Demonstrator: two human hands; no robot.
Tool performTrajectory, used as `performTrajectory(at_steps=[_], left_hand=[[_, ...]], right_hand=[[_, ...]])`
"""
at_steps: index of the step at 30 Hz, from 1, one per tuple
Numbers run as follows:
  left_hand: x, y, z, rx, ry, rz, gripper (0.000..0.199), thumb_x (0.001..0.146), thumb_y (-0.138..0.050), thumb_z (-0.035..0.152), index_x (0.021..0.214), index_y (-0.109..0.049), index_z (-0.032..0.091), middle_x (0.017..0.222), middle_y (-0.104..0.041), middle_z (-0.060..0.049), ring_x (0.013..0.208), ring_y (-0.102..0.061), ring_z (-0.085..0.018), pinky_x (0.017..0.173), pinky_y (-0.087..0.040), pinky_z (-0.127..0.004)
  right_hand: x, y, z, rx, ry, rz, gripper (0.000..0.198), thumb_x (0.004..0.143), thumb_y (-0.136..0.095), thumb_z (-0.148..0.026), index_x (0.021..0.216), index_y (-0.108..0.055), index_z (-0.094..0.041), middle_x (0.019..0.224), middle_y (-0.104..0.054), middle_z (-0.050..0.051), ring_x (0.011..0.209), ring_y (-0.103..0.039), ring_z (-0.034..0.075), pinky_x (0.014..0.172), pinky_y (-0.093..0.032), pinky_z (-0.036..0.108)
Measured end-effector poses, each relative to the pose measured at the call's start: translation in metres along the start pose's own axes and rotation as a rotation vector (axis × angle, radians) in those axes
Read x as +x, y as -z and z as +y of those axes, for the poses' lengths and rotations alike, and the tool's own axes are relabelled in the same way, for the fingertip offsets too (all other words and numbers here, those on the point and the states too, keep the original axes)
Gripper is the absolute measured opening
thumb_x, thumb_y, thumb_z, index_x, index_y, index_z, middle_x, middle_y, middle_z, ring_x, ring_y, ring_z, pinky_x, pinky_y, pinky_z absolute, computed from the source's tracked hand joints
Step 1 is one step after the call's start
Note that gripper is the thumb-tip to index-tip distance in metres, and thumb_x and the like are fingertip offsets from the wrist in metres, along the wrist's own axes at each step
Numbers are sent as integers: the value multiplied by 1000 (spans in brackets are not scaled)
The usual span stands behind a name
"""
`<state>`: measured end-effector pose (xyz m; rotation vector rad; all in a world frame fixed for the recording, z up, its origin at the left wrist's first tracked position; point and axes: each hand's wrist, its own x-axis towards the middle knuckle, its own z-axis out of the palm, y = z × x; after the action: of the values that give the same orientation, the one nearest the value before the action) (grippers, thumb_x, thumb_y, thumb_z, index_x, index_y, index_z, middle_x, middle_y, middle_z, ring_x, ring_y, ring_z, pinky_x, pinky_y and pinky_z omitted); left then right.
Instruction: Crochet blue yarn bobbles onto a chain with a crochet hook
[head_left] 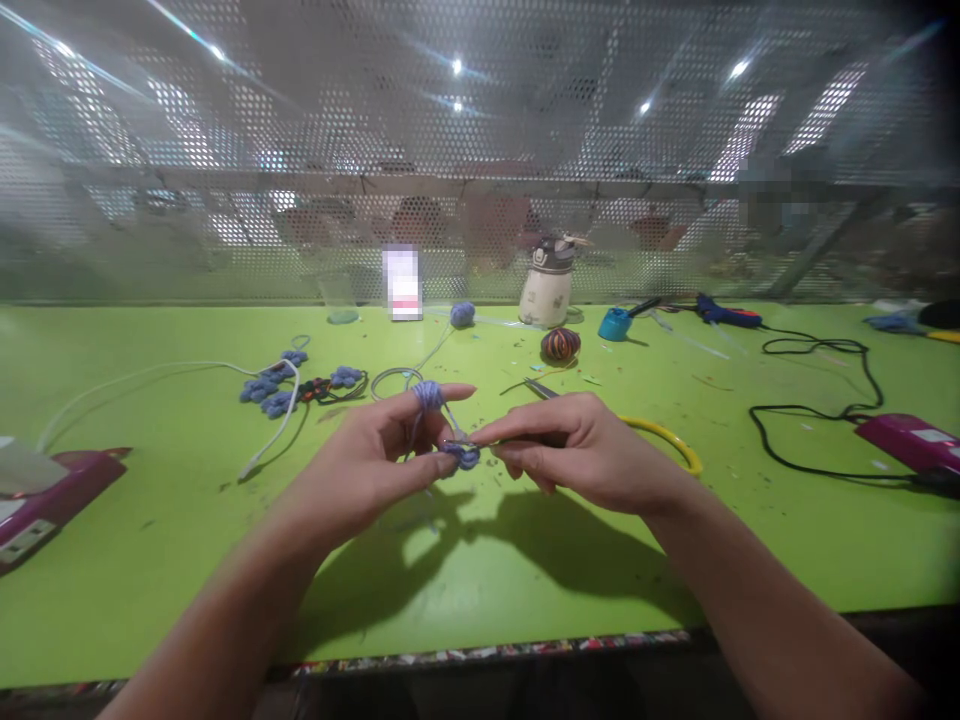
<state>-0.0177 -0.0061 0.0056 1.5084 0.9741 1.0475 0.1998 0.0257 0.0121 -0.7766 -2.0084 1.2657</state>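
Note:
My left hand (382, 450) pinches a small blue-purple crochet piece (466, 456) between thumb and fingers. Yarn (428, 396) of the same colour is wound round its stretched index finger. In my right hand (581, 450) is a thin crochet hook (484, 443), its tip at the crochet piece with yarn against it. A strand runs back from my left hand toward a blue-purple yarn ball (463, 315). Just beyond my right hand lie scissors with yellow handles (675, 440), partly hidden by that hand. Both hands hover above the green table (525, 580).
Finished blue crochet flowers (274, 385) and a white cable (180, 366) lie at left. Behind stand a phone (403, 283), a bottle (547, 285), a dark multicolour yarn ball (560, 345) and a blue pot (615, 323). Power strips (911, 440) and a glue gun (727, 312) sit right.

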Motion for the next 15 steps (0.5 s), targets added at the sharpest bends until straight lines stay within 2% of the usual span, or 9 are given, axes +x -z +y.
performTrajectory(at_steps=[7,11,13,15], left_hand=[[1,2,-1,-149,30,12,46,75,-77,16,119,-66,21,76,-61,2,71,-58,-12,68,-46,-26],[2,3,-1,-147,31,11,44,76,-76,15,119,-66,21,77,-62,1,71,-57,-11,66,-45,-24],[1,4,-3,-115,11,4,53,77,-75,15,128,-60,22,78,-61,1,71,-56,-12,65,-44,-24],[0,2,-4,-65,-31,3,69,78,-73,16,141,-46,24,79,-61,1,71,-56,-13,65,-45,-27]], right_hand=[[1,0,1,64,-19,49,25,82,-64,-20,103,-77,-17,58,-57,-2,44,-46,7,43,-35,21],[2,-1,2,56,-33,69,26,83,-64,-20,105,-76,-17,58,-57,-2,43,-47,7,42,-34,21],[3,-2,4,106,-38,95,25,82,-66,-22,105,-76,-17,57,-56,-3,43,-46,7,41,-34,20],[4,-4,7,202,-67,127,27,81,-68,-26,106,-75,-17,57,-56,-3,42,-46,6,40,-33,20]])
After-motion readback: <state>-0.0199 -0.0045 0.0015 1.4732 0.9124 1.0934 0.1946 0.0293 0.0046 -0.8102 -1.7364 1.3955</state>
